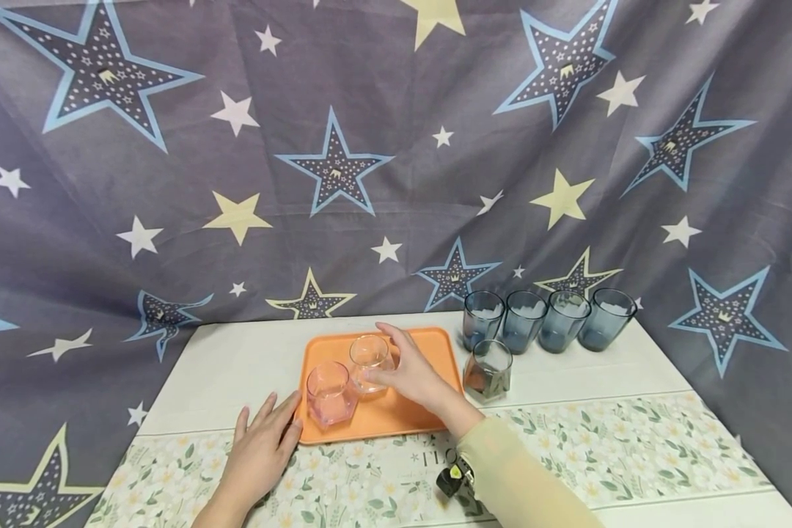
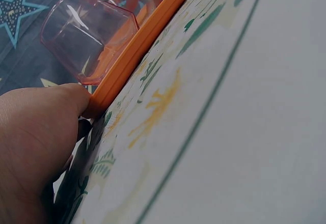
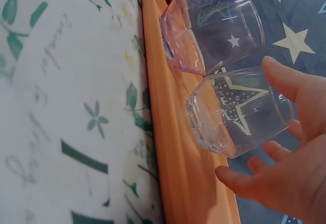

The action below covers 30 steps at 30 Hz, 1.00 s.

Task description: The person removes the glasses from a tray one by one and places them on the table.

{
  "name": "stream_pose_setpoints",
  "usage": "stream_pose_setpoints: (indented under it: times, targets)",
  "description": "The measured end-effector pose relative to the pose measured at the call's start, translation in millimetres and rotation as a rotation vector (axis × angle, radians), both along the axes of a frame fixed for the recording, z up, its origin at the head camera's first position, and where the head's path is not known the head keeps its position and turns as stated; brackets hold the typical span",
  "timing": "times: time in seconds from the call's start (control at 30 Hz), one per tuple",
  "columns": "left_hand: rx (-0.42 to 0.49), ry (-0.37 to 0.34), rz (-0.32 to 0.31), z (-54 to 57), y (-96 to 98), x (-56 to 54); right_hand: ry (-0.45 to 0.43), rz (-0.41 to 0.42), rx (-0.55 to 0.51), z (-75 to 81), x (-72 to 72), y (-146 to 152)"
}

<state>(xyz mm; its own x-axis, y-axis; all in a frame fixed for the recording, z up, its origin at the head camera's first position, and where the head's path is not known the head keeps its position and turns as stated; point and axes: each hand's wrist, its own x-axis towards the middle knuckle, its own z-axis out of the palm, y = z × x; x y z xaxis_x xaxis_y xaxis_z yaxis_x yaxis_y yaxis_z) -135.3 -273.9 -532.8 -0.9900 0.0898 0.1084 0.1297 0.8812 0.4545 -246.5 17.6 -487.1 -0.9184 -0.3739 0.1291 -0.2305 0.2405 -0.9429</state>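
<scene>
On the orange tray (image 1: 402, 422) stand a pink-tinted glass (image 1: 331, 400) and, just behind it to the right, a clear glass (image 1: 368, 359). My right hand (image 1: 414, 372) is spread around the right side of the clear glass, thumb at the near side and fingers behind; in the right wrist view the fingers (image 3: 237, 180) look loose and not closed on it. At the tray's left edge rests my left hand (image 1: 262, 444), its fingers extended and touching the rim. The left wrist view shows the pink glass (image 2: 89, 35) beyond that hand's thumb.
Right of the tray stands a dark grey glass (image 1: 490, 372). Behind it several blue glasses (image 1: 521, 323) line up toward the right. A flowered runner (image 1: 607, 447) crosses the white table, and a star-patterned curtain (image 1: 396, 191) hangs at the back.
</scene>
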Motion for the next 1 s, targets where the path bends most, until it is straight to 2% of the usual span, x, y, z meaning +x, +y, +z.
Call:
stream_pose_setpoints:
  times: [0.13, 0.37, 0.77, 1.0]
  targets:
    - [0.0, 0.004, -0.001, 0.7, 0.1, 0.7, -0.04, 0.024, -0.039, -4.1, -0.8, -0.6]
    - [0.002, -0.012, 0.0, 2.1, 1.1, 0.9, -0.074, 0.024, -0.041, -8.4, -1.9, -1.3]
    - [0.002, 0.014, -0.001, 0.4, 1.1, 0.7, -0.066, 0.05, -0.088, -7.7, -1.9, -2.9]
    - [0.002, -0.008, -0.001, 1.1, 1.5, 0.9, -0.087, 0.047, -0.104, -7.7, -2.2, -4.3]
